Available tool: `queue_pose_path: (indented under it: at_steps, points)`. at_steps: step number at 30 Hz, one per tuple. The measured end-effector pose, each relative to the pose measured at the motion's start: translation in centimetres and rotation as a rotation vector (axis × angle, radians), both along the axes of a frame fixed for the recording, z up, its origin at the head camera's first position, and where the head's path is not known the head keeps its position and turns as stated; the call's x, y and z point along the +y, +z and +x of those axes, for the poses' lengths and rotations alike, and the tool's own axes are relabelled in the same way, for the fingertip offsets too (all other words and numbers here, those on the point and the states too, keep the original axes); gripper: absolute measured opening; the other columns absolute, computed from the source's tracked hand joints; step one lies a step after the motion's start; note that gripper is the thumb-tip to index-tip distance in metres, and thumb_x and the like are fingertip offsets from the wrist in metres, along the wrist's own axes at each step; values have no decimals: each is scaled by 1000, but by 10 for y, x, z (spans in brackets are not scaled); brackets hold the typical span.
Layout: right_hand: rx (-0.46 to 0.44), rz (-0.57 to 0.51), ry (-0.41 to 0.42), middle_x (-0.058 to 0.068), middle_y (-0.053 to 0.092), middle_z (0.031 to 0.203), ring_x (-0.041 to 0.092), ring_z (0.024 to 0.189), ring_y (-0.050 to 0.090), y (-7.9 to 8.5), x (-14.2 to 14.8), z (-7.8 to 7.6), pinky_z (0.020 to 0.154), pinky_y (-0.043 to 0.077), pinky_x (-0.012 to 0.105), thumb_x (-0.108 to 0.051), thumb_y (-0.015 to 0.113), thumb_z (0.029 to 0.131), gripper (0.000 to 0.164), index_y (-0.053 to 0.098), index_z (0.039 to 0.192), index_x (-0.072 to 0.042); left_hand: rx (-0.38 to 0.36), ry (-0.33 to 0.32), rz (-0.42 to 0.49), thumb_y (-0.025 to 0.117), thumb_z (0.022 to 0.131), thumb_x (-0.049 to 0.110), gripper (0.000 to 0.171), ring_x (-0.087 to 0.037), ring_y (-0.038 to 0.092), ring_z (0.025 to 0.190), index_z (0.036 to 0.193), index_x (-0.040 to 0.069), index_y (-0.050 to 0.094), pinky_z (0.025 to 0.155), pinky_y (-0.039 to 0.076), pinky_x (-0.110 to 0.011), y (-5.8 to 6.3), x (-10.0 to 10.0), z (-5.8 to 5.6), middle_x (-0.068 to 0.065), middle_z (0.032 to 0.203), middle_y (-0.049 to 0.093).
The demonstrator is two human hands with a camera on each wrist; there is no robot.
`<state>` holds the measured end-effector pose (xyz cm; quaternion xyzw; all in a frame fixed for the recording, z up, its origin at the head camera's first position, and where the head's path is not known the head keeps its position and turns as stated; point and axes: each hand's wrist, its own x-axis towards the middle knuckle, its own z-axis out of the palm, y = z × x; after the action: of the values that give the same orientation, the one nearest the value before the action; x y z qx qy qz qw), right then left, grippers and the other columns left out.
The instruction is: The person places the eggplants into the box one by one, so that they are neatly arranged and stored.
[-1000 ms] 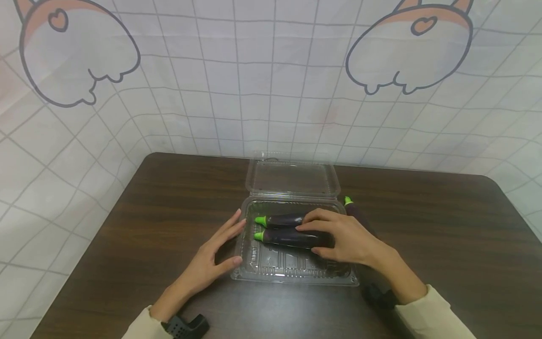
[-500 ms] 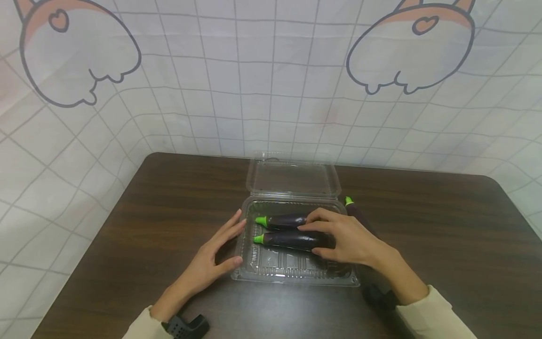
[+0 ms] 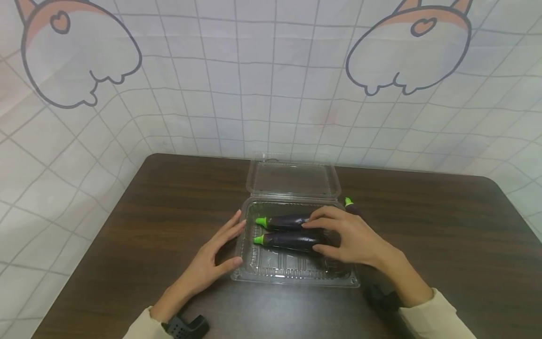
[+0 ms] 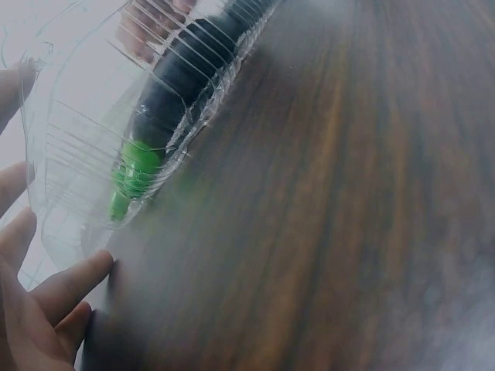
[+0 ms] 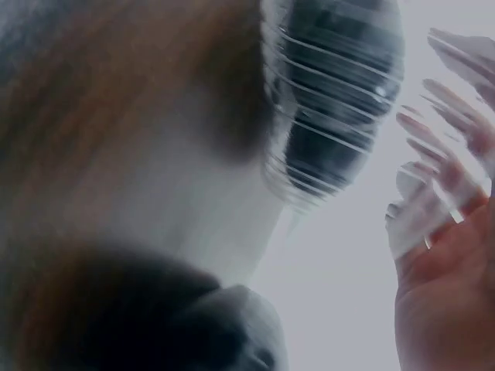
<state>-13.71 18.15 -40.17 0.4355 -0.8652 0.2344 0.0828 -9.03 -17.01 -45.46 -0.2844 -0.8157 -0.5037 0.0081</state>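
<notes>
A clear plastic clamshell container (image 3: 296, 281) lies on the table with its lid (image 3: 292, 179) folded back. Inside, two dark purple eggplants lie side by side, green stems to the left: the far eggplant (image 3: 281, 221) and the near eggplant (image 3: 288, 240). My right hand (image 3: 349, 235) arches over their right ends, thumb toward the near side, fingers loosely bent, hiding those ends. Spread straight, the fingers of my left hand (image 3: 211, 254) touch the container's left rim. In the left wrist view, an eggplant (image 4: 182, 81) shows through the ribbed wall.
Another eggplant (image 3: 350, 205) lies outside the container to the right, mostly hidden behind my right hand. The dark wooden table (image 3: 178, 197) meets a white grid-patterned cloth (image 3: 254, 94) at its back edge. Black bands circle both wrists.
My right hand has shifted slightly right and away from me along the eggplants. The near eggplant first settled slightly toward me, then stayed put. My left hand has not moved.
</notes>
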Motion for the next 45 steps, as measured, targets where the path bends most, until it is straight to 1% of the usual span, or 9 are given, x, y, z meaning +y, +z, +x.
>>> queue_pose_path:
  at_steps: [7,11,15,18,20,25,34,39,45]
  points:
    - [-15,-140,-12,-5,56,122,15,112,53,11,15,4,91,45,36,-20,78,77,46,65,121,-15,0,10,-6,69,85,12,71,-21,44,131,148,14,36,103,20,-67,2,2,2,-1,159,16]
    - [5,-231,-38,-1,58,119,20,114,53,13,28,8,98,39,28,-13,78,76,44,66,118,-11,-1,6,6,67,86,8,67,-26,45,130,146,7,38,102,19,-68,16,6,7,-9,158,19]
    - [61,-317,-84,0,61,115,21,102,58,9,40,12,94,40,21,-11,78,74,43,67,115,-11,-6,3,4,66,86,7,65,-28,46,129,145,5,39,101,20,-69,31,9,12,-13,157,20]
    - [89,-364,-122,1,62,113,18,98,59,7,47,16,89,42,18,-9,78,73,43,67,115,-10,-8,7,-3,65,86,6,65,-28,45,129,146,7,39,101,20,-69,35,9,14,-13,157,20]
    - [87,-382,-157,0,63,112,16,102,58,5,51,19,91,41,18,-7,78,72,44,67,114,-10,-7,6,-1,65,86,6,65,-28,45,129,146,8,39,101,20,-69,35,9,14,-12,157,20]
    - [9,-377,-293,-4,63,109,10,105,56,1,61,30,94,38,17,-2,80,71,44,66,112,-12,-1,6,3,66,86,7,65,-28,46,129,146,7,39,101,20,-69,33,9,14,-13,157,20]
    - [-69,-395,-466,2,65,109,9,96,58,-5,73,51,82,43,13,0,77,77,46,58,119,-5,-8,2,9,66,86,5,66,-28,44,130,145,4,38,102,20,-68,33,8,13,-14,157,20]
    - [-155,-394,-572,0,64,112,7,94,58,-8,74,62,81,43,15,-6,74,83,47,54,125,-11,-12,0,8,67,86,6,66,-27,44,130,145,5,39,102,20,-67,33,7,12,-13,157,20]
    - [-224,-400,-592,8,57,122,12,102,53,-15,73,63,83,40,12,-8,71,86,51,46,131,-6,-8,-6,12,67,86,6,66,-29,45,130,145,4,38,102,21,-68,33,7,13,-15,157,20]
